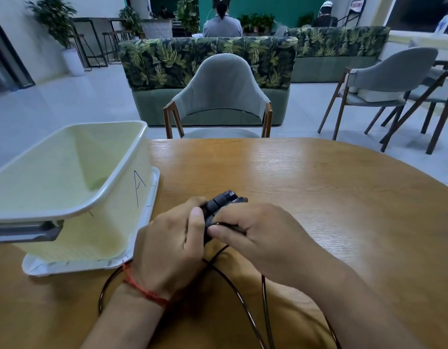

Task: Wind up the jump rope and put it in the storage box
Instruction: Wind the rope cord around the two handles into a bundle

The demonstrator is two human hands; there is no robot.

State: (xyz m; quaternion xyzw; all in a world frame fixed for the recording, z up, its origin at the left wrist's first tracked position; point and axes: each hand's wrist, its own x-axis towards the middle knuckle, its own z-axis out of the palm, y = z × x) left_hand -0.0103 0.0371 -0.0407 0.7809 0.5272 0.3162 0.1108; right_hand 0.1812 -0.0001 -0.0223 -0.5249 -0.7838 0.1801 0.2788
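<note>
Both black jump rope handles point(219, 206) are held together over the middle of the wooden table point(331, 197). My left hand point(167, 245) grips them from the left, and my right hand point(258, 235) pinches them from the right. The thin dark rope point(239, 295) hangs from the handles in loose loops that run toward the near edge and under my left wrist. The pale yellow storage box point(74, 187) stands open to the left of my hands, on its white lid point(66, 267).
A grey chair point(219, 94) stands at the table's far side, and another grey chair point(384, 81) is at the right. Behind them is a leaf-patterned sofa point(167, 59). Two people sit far back, facing away.
</note>
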